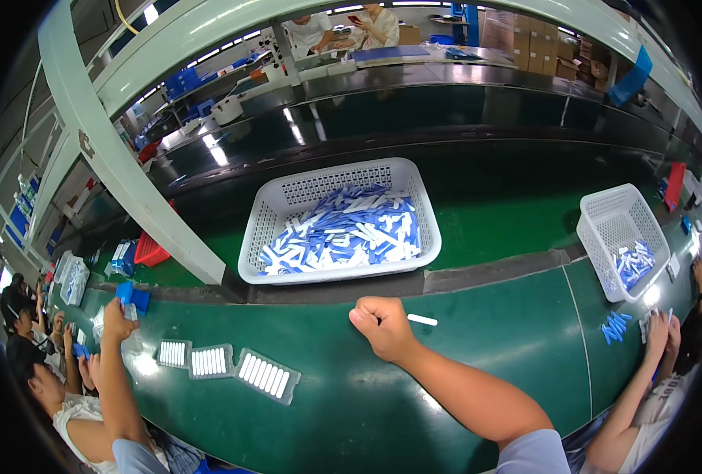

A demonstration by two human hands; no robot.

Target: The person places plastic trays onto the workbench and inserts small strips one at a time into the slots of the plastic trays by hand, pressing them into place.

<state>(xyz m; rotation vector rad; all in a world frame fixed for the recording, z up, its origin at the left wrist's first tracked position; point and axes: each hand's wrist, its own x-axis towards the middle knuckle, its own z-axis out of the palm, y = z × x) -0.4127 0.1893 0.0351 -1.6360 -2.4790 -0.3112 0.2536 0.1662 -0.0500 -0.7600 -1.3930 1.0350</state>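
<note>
My right hand [384, 325] is curled into a fist above the green bench, and whatever may be inside it is hidden. Just beside it lies a single white stick-shaped piece [422, 319]. Far to the left, my left hand [119, 322] is bunched at some clear plastic trays [132, 341], next to a blue block-like thing [134, 297]; its grip is partly hidden. Between my hands sit three clear blister trays with rows of white pieces: a small one [173, 353], a middle one [211, 362] and the nearest [268, 376].
A large white basket [339, 272] heaped with blue and white pieces stands ahead. A smaller white basket [623, 296] and loose blue pieces [615, 327] are at right, near a co-worker's hands [660, 332]. A metal post [142, 174] rises at left, where other people sit.
</note>
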